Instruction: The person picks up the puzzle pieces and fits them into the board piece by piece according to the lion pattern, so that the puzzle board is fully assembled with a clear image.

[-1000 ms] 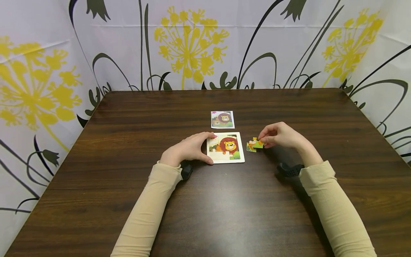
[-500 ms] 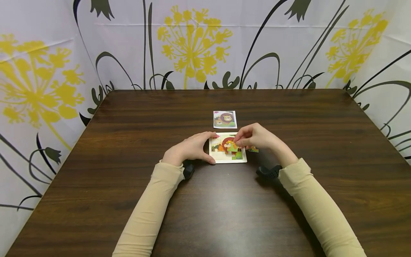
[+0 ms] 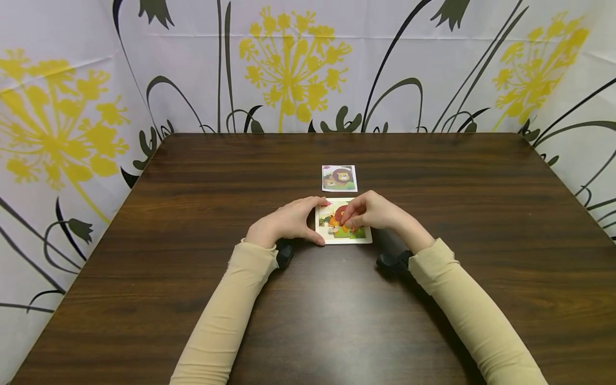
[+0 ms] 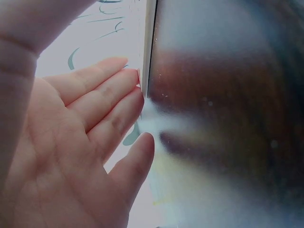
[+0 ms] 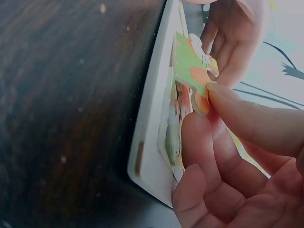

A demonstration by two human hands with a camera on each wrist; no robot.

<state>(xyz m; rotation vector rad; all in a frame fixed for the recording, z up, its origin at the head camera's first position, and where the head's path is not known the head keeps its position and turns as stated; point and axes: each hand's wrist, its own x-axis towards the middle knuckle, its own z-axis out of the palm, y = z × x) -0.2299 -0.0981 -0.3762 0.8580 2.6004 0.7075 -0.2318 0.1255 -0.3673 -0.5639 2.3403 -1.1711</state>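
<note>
A white-framed puzzle board with a lion picture lies on the table between the hands. My right hand is over it and pinches a green and orange puzzle piece between thumb and fingers. The right wrist view shows the piece tilted above the board. At the board's left side rests my left hand, thumb by the near corner and forefinger by the far one. In the left wrist view its fingers are nearly straight against the frame edge. The right hand hides part of the picture.
Behind the board lies a small lion picture card flat on the dark wooden table. A flower-patterned cloth hangs along the table's back edge.
My right hand has carried the pinched puzzle piece leftward from beside the board to over its lower middle. The loose piece at the right is now out of sight. My left hand keeps its place.
</note>
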